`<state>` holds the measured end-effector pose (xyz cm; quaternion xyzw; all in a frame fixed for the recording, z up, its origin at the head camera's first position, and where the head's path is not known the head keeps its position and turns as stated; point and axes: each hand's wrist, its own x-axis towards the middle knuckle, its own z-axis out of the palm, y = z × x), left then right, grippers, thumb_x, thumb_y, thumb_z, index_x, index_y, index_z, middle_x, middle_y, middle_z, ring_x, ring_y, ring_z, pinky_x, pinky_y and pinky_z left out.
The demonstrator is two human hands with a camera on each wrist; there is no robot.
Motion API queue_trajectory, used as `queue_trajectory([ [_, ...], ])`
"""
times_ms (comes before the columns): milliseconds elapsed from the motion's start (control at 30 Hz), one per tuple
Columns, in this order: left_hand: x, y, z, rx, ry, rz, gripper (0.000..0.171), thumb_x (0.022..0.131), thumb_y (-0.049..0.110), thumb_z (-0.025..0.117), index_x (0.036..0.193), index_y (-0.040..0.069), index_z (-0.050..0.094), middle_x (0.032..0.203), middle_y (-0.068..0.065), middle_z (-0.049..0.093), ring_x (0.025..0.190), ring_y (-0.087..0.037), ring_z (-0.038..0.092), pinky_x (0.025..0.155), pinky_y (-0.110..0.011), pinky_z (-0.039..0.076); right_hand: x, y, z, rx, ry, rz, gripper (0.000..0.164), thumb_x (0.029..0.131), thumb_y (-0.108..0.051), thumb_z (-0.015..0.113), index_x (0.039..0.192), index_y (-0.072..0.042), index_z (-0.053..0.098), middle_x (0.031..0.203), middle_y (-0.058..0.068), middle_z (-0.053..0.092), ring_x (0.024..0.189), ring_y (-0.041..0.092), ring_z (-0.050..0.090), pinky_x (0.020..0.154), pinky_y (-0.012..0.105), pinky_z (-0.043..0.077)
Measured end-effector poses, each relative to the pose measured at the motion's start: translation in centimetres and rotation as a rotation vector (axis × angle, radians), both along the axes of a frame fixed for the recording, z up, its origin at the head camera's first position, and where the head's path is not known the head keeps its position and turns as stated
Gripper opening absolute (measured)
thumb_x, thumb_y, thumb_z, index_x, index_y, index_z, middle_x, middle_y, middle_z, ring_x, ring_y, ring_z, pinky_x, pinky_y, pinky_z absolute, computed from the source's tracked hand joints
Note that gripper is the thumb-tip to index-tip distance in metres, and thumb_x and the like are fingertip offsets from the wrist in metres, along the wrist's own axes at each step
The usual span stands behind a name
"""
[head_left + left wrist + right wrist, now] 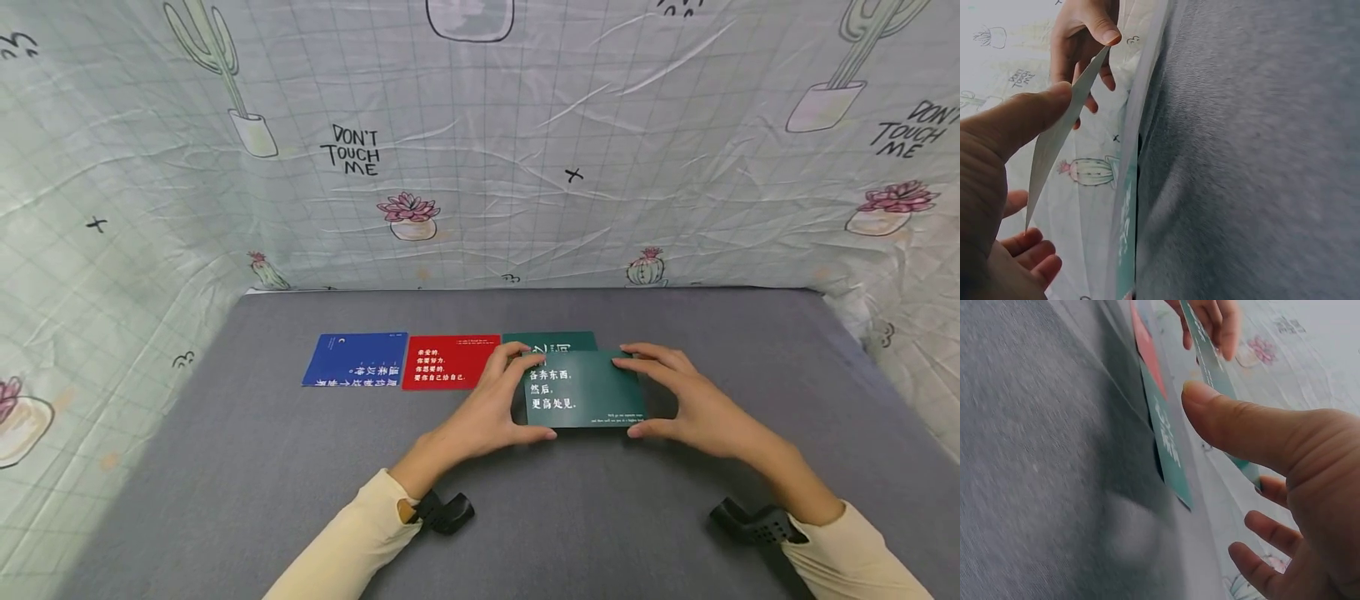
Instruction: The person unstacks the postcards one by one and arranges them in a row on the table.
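Both hands hold a dark green card with white writing, raised above the table, between thumbs and fingers. My left hand grips its left end, and my right hand has the right end. The left wrist view shows the card nearly edge-on, thumb at its near edge. A second green card lies on the table behind the held one, which partly hides it. To its left a red card and a blue card lie in a row.
A grey cloth-covered table spreads under the hands. Along its far edge hangs a pale curtain printed with cacti and words, which also runs down the left and right sides. Black wrist devices sit at both cuffs.
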<state>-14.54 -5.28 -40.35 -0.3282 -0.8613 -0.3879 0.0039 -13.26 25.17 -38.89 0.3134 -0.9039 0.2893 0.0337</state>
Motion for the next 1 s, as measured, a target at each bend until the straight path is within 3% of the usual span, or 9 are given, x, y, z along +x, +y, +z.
queue_trajectory([
  [300,-1.3,1.7,0.2,-0.055,0.064,0.026,0.084,0.072,0.035,0.084,0.139,0.012,0.040,0.144,-0.010,0.031,0.131,-0.019,0.028,0.102,-0.038,0.038,-0.9,1.7,0.1,-0.005,-0.064,-0.059,0.081,0.071,-0.034,0.084,0.141,-0.018,0.048,0.149,0.003,0.031,0.134,0.031,0.026,0.095,0.058,0.033],
  [667,-2.8,3.3,0.4,-0.143,0.120,0.022,0.083,0.073,0.040,0.082,0.139,0.010,0.041,0.146,-0.006,0.033,0.134,-0.018,0.027,0.106,-0.045,0.032,-2.0,3.8,0.3,0.003,-0.103,-0.062,0.082,0.073,-0.035,0.083,0.143,-0.017,0.045,0.151,0.008,0.028,0.135,0.038,0.022,0.093,0.065,0.028],
  [833,-3.7,4.3,0.8,-0.204,0.177,0.027,0.082,0.073,0.045,0.079,0.138,0.011,0.043,0.144,-0.003,0.037,0.133,-0.017,0.029,0.107,-0.043,0.031,-2.4,4.7,0.4,0.000,-0.118,-0.084,0.081,0.072,-0.030,0.084,0.142,-0.016,0.045,0.152,0.007,0.028,0.136,0.039,0.021,0.093,0.066,0.026],
  [1000,-4.5,5.5,0.9,-0.235,0.188,0.035,0.081,0.074,0.049,0.076,0.138,0.012,0.043,0.143,-0.001,0.038,0.133,-0.015,0.030,0.109,-0.041,0.028,-2.9,5.6,0.5,0.012,-0.135,-0.091,0.082,0.074,-0.029,0.083,0.144,-0.014,0.044,0.153,0.009,0.027,0.135,0.042,0.020,0.092,0.068,0.024],
])
